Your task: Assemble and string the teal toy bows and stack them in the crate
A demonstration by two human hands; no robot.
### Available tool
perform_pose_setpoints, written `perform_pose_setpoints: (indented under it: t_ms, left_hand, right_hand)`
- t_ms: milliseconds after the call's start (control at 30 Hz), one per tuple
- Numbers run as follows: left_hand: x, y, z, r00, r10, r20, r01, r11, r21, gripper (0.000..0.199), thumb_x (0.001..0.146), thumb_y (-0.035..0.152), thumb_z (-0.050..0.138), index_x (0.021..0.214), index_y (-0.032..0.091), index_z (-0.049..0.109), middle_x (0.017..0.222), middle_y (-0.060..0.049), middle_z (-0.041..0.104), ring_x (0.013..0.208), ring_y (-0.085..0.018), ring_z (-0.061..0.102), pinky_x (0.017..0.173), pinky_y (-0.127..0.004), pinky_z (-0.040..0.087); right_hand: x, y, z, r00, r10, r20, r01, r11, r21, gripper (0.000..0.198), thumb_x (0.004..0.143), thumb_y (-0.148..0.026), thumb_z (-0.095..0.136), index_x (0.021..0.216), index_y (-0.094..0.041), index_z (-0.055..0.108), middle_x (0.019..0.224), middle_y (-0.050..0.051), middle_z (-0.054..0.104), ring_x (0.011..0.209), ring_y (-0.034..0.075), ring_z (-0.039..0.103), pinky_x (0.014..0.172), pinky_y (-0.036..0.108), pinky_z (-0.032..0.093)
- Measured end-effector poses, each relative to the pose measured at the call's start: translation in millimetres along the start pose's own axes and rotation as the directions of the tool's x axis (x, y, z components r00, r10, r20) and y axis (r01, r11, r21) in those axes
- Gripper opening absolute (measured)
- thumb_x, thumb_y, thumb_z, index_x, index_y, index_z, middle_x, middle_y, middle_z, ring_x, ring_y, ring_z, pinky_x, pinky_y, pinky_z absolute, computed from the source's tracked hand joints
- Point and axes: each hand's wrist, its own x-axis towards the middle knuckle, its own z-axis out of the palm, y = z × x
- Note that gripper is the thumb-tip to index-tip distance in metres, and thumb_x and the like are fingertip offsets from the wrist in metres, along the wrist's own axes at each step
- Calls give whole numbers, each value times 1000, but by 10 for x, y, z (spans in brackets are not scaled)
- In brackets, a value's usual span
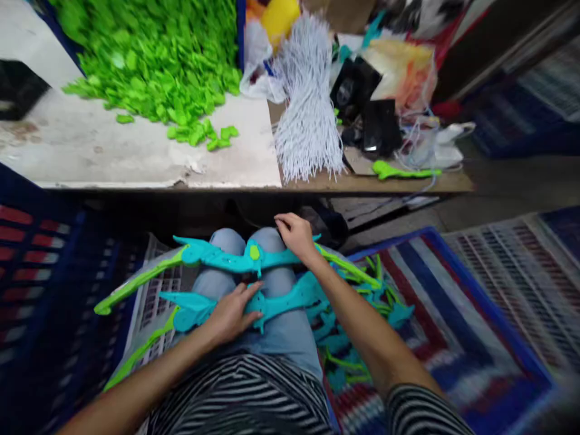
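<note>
Lying crosswise on lap (277, 281), two bows (229, 261)

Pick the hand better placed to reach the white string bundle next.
Right, likely: the right hand is closer to the string bundle; the left hand is farther back, at the near turquoise bow.

The left forearm (165, 367), bare, extends forward and rightward; the left hand (229, 314) lies back uppermost, thumb (252, 316) parted from the fingers (251, 292). The right forearm (348, 308), likewise bare, slants forward and leftward; the right hand (296, 237), farther forward, has bent fingers.
</note>
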Motion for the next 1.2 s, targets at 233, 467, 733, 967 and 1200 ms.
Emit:
perform_pose_setpoints:
  t_ms: [233, 467, 733, 967, 1200]
  left_hand:
    - [51, -1, -43, 999, -1, -41, -3, 995, -101, 58, 85, 23, 53, 142, 25, 40, 139, -12, 47, 123, -28, 49, 103, -40, 40]
    - [63, -14, -122, 1000, -23, -15, 21, 986, -163, 59, 84, 25, 55, 141, 25, 42, 138, -13, 48, 124, -29, 48, 104, -39, 39]
    - [72, -47, -152, 1000, -7, -14, 5, 984, -176, 57, 84, 25, 55, 140, 26, 43, 137, -13, 48, 125, -29, 47, 104, -39, 37]
    - [72, -44, -233, 999, 39, -27, -43, 984, -174, 51, 82, 24, 55, 133, 23, 49, 126, -11, 56, 113, -27, 54, 97, -37, 42]
    - [53, -125, -189, 999, -42, -19, 38, 983, -178, 60, 85, 29, 48, 141, 11, 34, 112, -15, 64, 102, -29, 60, 89, -40, 45]
  right_hand:
    - [1298, -450, 175, 978, -207, 18, 207, 971, -115, 21, 89, -18, 50, 100, -17, 68, 102, 10, 65, 99, 25, 53, 92, 39, 41]
    - [2247, -725, 665, 962, -197, 187, 239, 941, -238, 23, 87, -22, 57, 107, -17, 67, 119, 11, 60, 114, 30, 42, 94, 42, 36]
    - [2239, -648, 154, 876, -187, 446, 277, 950, -145, 22, 89, -17, 49, 92, -14, 70, 91, 6, 68, 82, 18, 57, 74, 28, 38]
    - [2108, -554, -181, 825, 20, 565, 120, 970, -211, 24, 72, -19, 72, 95, -15, 69, 80, 2, 68, 64, 12, 58, 66, 24, 41]
    - [1699, -503, 22, 961, -43, 275, 142, 925, -353, 25, 86, -34, 57, 90, -14, 72, 96, 11, 66, 91, 24, 58, 80, 34, 43]
